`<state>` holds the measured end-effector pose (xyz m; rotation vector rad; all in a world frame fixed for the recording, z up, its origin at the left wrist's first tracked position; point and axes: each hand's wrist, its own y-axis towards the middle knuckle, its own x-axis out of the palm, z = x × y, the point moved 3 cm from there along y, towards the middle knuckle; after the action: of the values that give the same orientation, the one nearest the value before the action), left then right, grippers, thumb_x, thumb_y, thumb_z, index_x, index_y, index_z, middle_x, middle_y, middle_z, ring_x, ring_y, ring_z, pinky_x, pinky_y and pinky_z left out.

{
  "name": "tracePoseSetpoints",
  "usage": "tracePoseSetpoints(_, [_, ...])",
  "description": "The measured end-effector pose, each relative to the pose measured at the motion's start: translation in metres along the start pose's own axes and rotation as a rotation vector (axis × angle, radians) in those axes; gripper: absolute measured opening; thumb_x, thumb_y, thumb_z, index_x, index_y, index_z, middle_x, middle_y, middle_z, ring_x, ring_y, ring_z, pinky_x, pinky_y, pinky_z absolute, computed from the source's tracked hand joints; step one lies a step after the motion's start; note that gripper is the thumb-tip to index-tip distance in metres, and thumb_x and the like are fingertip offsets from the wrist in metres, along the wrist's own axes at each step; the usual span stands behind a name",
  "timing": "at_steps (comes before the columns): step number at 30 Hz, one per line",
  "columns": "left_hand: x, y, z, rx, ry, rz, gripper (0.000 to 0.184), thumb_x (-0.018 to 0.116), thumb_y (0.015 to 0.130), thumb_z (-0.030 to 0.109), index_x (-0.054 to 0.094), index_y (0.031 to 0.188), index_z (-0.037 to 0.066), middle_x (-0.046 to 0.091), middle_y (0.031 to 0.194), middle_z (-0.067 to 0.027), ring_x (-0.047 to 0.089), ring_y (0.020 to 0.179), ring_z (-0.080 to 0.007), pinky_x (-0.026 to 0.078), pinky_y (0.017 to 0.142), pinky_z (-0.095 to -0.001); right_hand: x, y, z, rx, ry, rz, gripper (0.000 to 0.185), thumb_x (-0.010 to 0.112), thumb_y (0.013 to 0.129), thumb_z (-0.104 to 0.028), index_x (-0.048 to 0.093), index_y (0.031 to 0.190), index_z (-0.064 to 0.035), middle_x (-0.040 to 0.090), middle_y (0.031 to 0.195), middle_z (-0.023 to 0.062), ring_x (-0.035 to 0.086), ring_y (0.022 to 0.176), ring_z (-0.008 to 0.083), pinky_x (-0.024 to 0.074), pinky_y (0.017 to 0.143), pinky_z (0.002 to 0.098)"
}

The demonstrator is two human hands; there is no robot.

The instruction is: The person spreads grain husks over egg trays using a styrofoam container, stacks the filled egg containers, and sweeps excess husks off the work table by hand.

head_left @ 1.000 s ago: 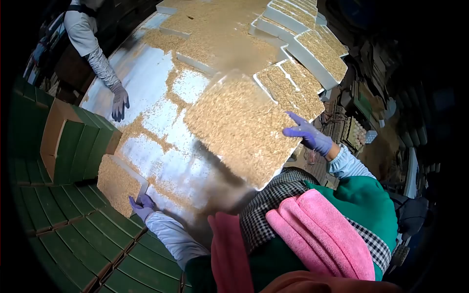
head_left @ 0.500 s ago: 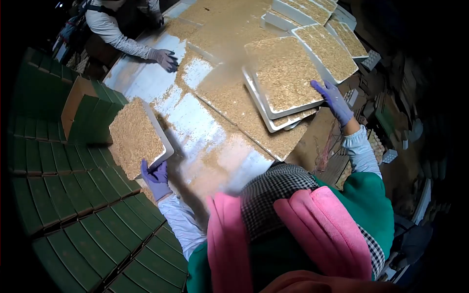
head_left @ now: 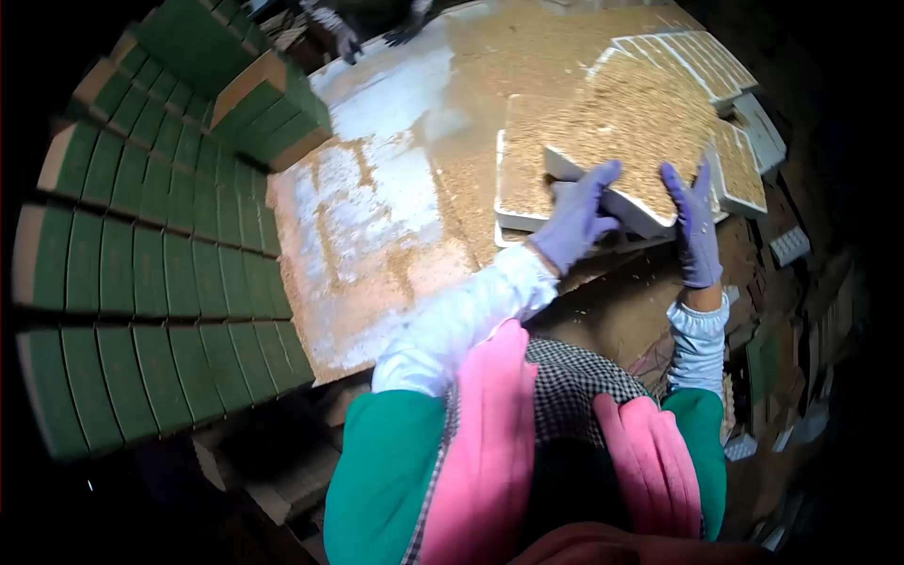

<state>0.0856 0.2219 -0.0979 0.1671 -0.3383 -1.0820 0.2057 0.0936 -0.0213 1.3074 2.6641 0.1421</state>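
Note:
A white tray [head_left: 650,122] heaped with tan, grain-like flakes is tilted over other filled trays on the right of the table. My left hand [head_left: 576,217], in a purple glove, grips its near left edge, fingers bent round the rim. On its near right side, my right hand [head_left: 695,226], also gloved, presses against the edge with the fingers pointing up. Beneath and to the left lies another filled tray [head_left: 527,179]. A slatted tray [head_left: 692,61] stands behind, and a smaller filled tray [head_left: 739,168] sits to the right.
Green boxes [head_left: 160,264] stand in rows at the left, with more boxes [head_left: 273,113] at the table's far left corner. Loose flakes lie over the table [head_left: 377,207]. A co-worker's gloved hands [head_left: 348,45] are at the far edge. Egg trays [head_left: 789,247] lie at lower right.
My left hand has moved right, from the left side of the table to the tray stack, with a filled tray. My right hand has come to the same tray. The view has turned; the co-worker appears farther off.

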Motion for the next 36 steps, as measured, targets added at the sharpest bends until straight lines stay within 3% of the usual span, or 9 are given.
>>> tracePoseSetpoints(3, [0.033,0.015,0.006,-0.678,-0.574,0.172,0.057,0.065,0.094,0.042,0.049,0.135,0.006,0.054,0.128,-0.0085,0.054,0.108,-0.0164,0.050,0.087,-0.0328,-0.079,0.046,0.075,-0.151,-0.277,-0.113,0.059,0.059,0.092,-0.011,0.037,0.145,0.0020,0.048,0.142,0.0242,0.049,0.129,0.0307,0.0346,0.112,0.0366])
tracePoseSetpoints(5, [0.012,-0.003,0.004,-0.608,-0.441,-0.092,0.057,0.069,0.091,0.037,0.052,0.128,-0.002,0.058,0.112,-0.0070,0.058,0.102,-0.0183,0.049,0.094,-0.0387,-0.130,0.082,0.133,-0.650,-0.899,-0.242,0.052,0.055,0.090,-0.003,0.047,0.141,0.0005,0.049,0.142,0.0262,0.048,0.133,0.0347,0.0302,0.115,0.0387])
tracePoseSetpoints(7, [-0.045,-0.049,0.022,-0.348,-0.037,0.061,0.060,0.069,0.091,0.037,0.052,0.130,-0.005,0.061,0.111,-0.0098,0.059,0.106,-0.0197,0.048,0.093,-0.0308,-0.140,0.094,0.129,-0.695,-0.957,-0.339,0.047,0.054,0.096,-0.008,0.047,0.141,0.0010,0.055,0.138,0.0224,0.050,0.130,0.0305,0.0316,0.115,0.0386])
tracePoseSetpoints(11, [-0.206,-0.219,-0.022,-0.422,0.945,0.761,0.060,0.068,0.087,0.038,0.052,0.129,-0.002,0.056,0.128,-0.0229,0.055,0.114,-0.0364,0.044,0.100,-0.0425,-0.043,0.041,-0.010,-0.353,-0.827,0.330,0.047,0.050,0.103,-0.023,0.046,0.141,0.0047,0.050,0.143,0.0196,0.051,0.129,0.0251,0.0360,0.111,0.0362])
tracePoseSetpoints(14, [-0.275,-0.395,-0.047,-0.970,1.235,0.992,0.090,0.064,0.085,0.057,0.035,0.144,-0.005,0.036,0.146,-0.0304,0.029,0.138,-0.0440,0.018,0.116,-0.0536,0.078,-0.035,-0.040,-0.404,-0.443,-0.027,0.048,0.048,0.103,-0.028,0.049,0.138,0.0043,0.053,0.141,0.0173,0.050,0.130,0.0253,0.0348,0.112,0.0381])
tracePoseSetpoints(16, [-0.295,-0.473,-0.067,-1.334,1.224,1.120,0.105,0.054,0.088,0.065,0.013,0.152,-0.007,0.012,0.156,-0.0354,0.009,0.147,-0.0471,0.008,0.119,-0.0541,0.169,-0.073,-0.002,-0.228,-0.321,-0.852,0.042,0.057,0.094,-0.022,0.058,0.130,0.0007,0.058,0.135,0.0160,0.052,0.128,0.0291,0.0367,0.111,0.0401])
tracePoseSetpoints(18, [-0.318,-0.516,-0.091,-1.251,1.358,1.150,0.104,0.052,0.089,0.065,0.014,0.151,-0.008,0.012,0.156,-0.0353,0.010,0.147,-0.0468,0.008,0.119,-0.0542,0.279,-0.123,0.065,-0.007,-0.294,-1.338,0.049,0.060,0.093,-0.029,0.056,0.133,-0.0010,0.057,0.133,0.0203,0.052,0.126,0.0355,0.0386,0.110,0.0416])
tracePoseSetpoints(23, [-0.372,-0.507,-0.097,-1.096,1.635,1.136,0.094,0.054,0.092,0.057,0.019,0.151,-0.008,0.019,0.155,-0.0335,0.019,0.145,-0.0465,0.014,0.118,-0.0565,0.395,-0.238,0.267,-0.731,-0.593,-1.557,0.064,0.062,0.089,-0.042,0.045,0.144,-0.0140,0.038,0.151,0.0177,0.038,0.137,0.0387,0.0298,0.112,0.0574])
tracePoseSetpoints(36, [-0.540,-0.394,-0.070,-0.759,1.568,0.968,0.071,0.060,0.093,0.034,0.034,0.145,-0.007,0.037,0.147,-0.0320,0.034,0.137,-0.0466,0.027,0.116,-0.0541,0.611,-0.217,0.246,-0.906,-0.491,-1.673,0.064,0.058,0.086,-0.043,0.047,0.143,-0.0143,0.040,0.150,0.0147,0.033,0.141,0.0327,0.0235,0.115,0.0583])
